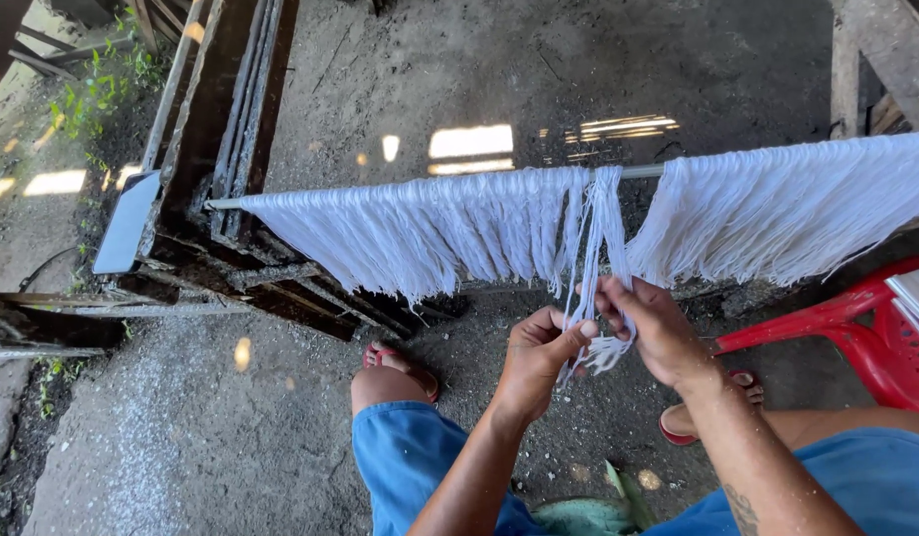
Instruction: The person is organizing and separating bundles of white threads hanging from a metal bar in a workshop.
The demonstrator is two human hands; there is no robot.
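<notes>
Head view: white thread bundle (600, 248) pinched between fingers of left hand (535, 362) and right hand (656, 333).

We have one view only, from a camera worn on the head, so nothing overlaps with a second angle. We look steeply down and a little forward past our own knees to the ground (231, 437). Our left hand (534, 362) and right hand (658, 333) sit close below the lens, near the middle of the view. The rod (643, 171) hung with white threads (410, 228) crosses the upper half, slightly tilted, a little farther off
</notes>
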